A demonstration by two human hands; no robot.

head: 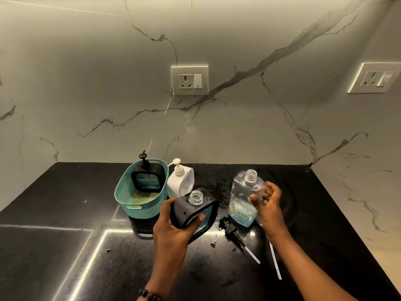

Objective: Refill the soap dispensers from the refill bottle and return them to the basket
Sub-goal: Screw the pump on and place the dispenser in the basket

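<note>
My left hand (173, 222) grips the black-framed dispenser (193, 213), fingers behind its matte black side and thumb across the clear front pane, holding it tilted just right of the basket (138, 197); its threaded clear neck is open, with no pump on it, and blue liquid shows behind the pane. My right hand (268, 203) is wrapped around the refill bottle (244, 198), a clear, flat-shouldered plastic bottle with an uncapped threaded neck; it leans well to the right of the basket and holds a shallow pool of pale blue soap at its bottom. I cannot tell whether its base touches the desk (54, 246). A black pump head (231, 231) with a pale dip tube lies on the desk between the two containers, nearer me than the basket, and a second pale tube (275, 260) lies beside it, its upper end hidden by my right wrist. The basket is teal, oval, with perforated woven-look walls and a slot handle; inside stands another black-framed dispenser (148, 178) with its black pump fitted. Touching or just beside the basket's right wall stands a white dispenser (181, 181) with a cream pump and ribbed translucent face. The desk is glossy black speckled stone, wet behind the bottle. Behind the basket rises a veined marble wall (86, 83) bearing a socket plate (189, 80).
</note>
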